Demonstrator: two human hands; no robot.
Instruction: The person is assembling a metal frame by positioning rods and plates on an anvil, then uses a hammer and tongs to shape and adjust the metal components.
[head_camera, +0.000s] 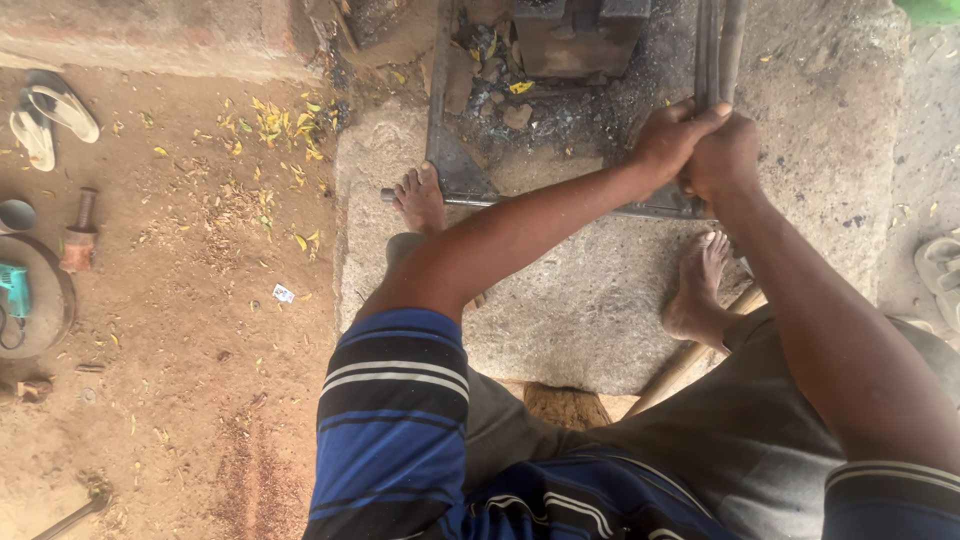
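Hands: two, left hand (672, 138) and right hand (722, 158) | fingers clenched on one metal frame (722, 40) | sandals (45, 115): two

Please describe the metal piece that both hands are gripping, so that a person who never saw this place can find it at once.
Start at the big grey stone slab under the bare feet. A dark metal frame lies across its far part, and the frame's right side bar is the piece, with the left hand and right hand clasped around it. No other bar is held.
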